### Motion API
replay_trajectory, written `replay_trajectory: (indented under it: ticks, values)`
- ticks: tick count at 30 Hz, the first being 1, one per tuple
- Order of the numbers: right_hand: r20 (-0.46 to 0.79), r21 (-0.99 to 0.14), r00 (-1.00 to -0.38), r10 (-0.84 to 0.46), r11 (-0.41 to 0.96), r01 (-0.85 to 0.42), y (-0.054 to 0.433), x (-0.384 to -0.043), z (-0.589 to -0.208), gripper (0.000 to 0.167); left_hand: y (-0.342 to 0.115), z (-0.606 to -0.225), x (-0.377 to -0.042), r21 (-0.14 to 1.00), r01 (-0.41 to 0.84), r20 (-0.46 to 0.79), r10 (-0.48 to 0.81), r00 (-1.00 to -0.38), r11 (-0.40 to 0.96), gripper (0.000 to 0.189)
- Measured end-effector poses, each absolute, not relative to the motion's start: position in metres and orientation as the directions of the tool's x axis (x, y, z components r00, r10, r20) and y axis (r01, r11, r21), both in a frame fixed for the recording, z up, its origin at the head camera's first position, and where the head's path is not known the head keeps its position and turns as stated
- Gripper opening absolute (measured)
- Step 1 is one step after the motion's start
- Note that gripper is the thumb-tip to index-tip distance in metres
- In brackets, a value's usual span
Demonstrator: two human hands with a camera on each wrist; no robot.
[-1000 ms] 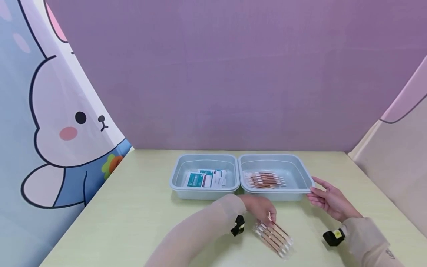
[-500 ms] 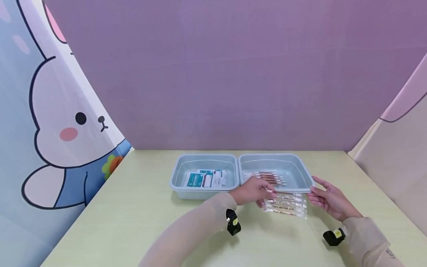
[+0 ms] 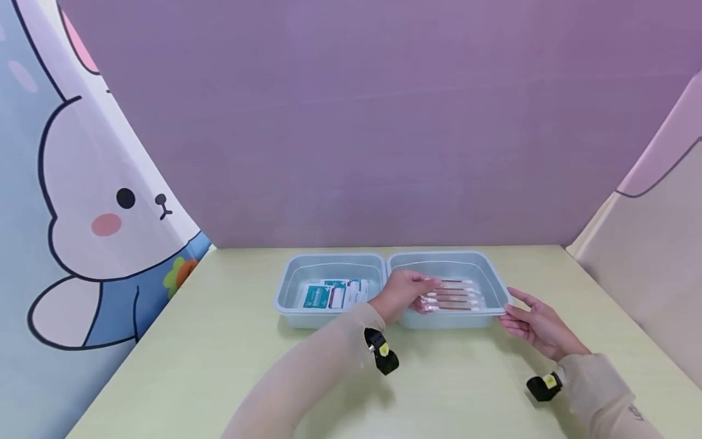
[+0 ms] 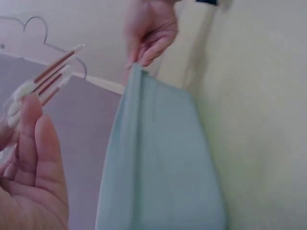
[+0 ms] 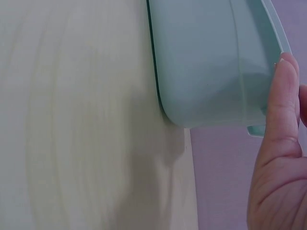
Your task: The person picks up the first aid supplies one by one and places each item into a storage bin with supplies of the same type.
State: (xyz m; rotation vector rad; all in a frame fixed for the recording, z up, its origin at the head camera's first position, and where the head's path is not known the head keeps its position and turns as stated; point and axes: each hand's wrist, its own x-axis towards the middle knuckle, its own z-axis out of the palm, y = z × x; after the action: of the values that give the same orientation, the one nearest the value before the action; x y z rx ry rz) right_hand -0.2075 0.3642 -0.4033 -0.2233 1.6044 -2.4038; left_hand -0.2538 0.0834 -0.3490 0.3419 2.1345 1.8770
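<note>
My left hand (image 3: 403, 294) pinches a clear packet of cotton swabs (image 3: 454, 299) by its left end, over the right light-blue plastic bin (image 3: 496, 286). Brown sticks and white tips show through the wrapping. In the left wrist view, the swabs (image 4: 53, 76) stick out past the fingers, above the bin's rim. The swabs seen lying in this bin earlier are now hidden behind the hand and packet. At the bin's front right corner, my right hand (image 3: 540, 326) grips the rim between thumb and fingers. The right wrist view shows a finger (image 5: 283, 100) along the bin's outer wall.
A second light-blue bin (image 3: 290, 311) stands directly left of the first, holding several flat green-and-white packets (image 3: 331, 296). Both bins sit on a pale yellow table (image 3: 208, 347), near the purple backdrop (image 3: 351, 122).
My left hand picked the swab packet up off the table and carried it up and forward over the right bin. The right hand stays at the bin's corner.
</note>
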Motion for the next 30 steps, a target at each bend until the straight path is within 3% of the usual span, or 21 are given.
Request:
replay_trajectory:
  ticks: [18,30]
  values:
    - [0.001,-0.922,-0.961,-0.275,-0.373,0.106,0.365,-0.205,-0.404,0.031,0.073,-0.321,-0.284,0.993,-0.089,-0.067,0.239,-0.969,-0.08,0.03]
    - [-0.03,-0.943,-0.965,-0.26,-0.314,0.114,0.363,-0.202,-0.41,0.029,0.075,-0.319,-0.293,0.99,-0.139,-0.124,0.272,-0.954,-0.035,0.03]
